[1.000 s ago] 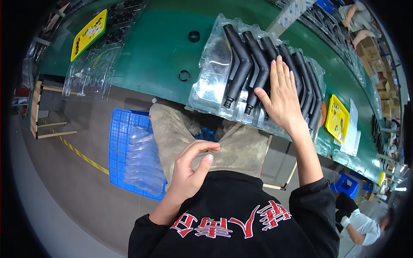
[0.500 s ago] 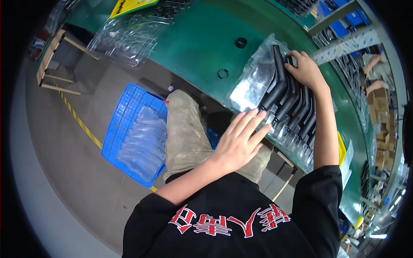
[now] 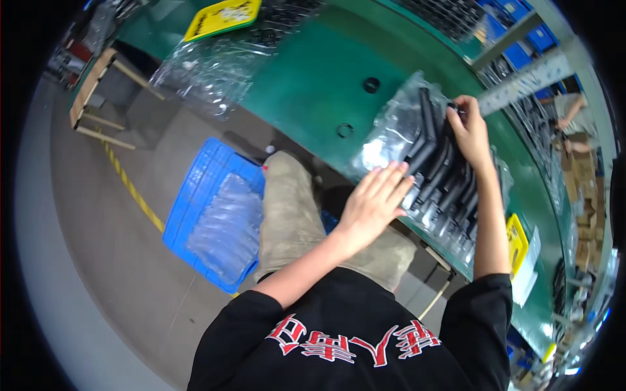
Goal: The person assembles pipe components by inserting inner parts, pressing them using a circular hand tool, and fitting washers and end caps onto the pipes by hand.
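Several bent black tubes [image 3: 441, 173] lie side by side in a clear plastic tray [image 3: 427, 218] on the green table. At their far ends my right hand [image 3: 471, 133] closes its thumb and fingers around the tip of one black tube, which looks slightly raised. Flat and stretched out, the fingers of my left hand [image 3: 375, 202] rest at the near end of the leftmost tubes. A crumpled clear plastic sheet [image 3: 385, 140] sticks out left of the tubes. My left palm hides part of the tray's near corner.
Two black rings [image 3: 345, 131] sit on the green table [image 3: 303, 98]. A blue crate [image 3: 189, 208] with clear trays stands on the floor to the left. Yellow trays [image 3: 222, 18] lie at the far left and the right. Another person [image 3: 574, 117] works at the far right.
My right hand has closed on a tube's far end and lifted it slightly. My left hand stays by the near ends. The whole view has shifted a little.
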Tool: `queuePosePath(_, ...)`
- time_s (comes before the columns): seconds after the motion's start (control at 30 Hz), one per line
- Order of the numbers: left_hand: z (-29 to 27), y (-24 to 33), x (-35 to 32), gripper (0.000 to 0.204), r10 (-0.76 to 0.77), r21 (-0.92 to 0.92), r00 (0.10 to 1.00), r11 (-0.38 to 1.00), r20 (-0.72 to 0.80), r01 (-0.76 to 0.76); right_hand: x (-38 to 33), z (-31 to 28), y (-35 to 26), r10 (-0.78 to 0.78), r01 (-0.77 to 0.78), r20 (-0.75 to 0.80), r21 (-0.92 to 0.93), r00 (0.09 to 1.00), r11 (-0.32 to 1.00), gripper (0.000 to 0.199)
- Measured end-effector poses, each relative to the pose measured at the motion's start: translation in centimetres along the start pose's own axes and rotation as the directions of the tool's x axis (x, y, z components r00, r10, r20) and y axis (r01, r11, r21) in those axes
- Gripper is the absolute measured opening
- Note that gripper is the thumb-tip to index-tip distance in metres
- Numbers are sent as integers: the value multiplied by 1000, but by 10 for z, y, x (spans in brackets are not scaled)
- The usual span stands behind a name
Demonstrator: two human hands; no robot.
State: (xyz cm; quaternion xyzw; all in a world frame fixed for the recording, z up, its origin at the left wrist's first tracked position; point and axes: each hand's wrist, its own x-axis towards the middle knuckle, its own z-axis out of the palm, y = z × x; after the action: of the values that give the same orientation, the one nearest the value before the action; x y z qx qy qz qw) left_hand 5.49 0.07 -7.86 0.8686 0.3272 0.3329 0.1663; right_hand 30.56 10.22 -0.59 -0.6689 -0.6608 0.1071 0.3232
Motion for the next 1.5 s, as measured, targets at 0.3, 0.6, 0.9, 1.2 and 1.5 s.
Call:
queuePosePath(0.3,-32,11,8,70,-91,-314,995,944,47,101,-30,-52,-58,-117,115,-435,-31,893,993,19)
queuePosePath(0.6,-95,40,-11,56,-256,-873,941,378,222,309,-101,0,-193,-568,503,84,372,818,780,22)
queuePosePath(0.9,-84,-18,-122,12,-872,-879,489,222,15,422,-15,14,-131,-222,214,282,59,933,975,27)
queuePosePath(1.2,-80,5,-127,16,-806,-677,587,472,-74,564,27,138,-139,45,426,692,-494,721,758,35)
queuePosePath(1.5,-69,-2,-140,16,-807,-648,589,471,-42,599,21,124,-134,-211,351,429,-278,878,894,22)
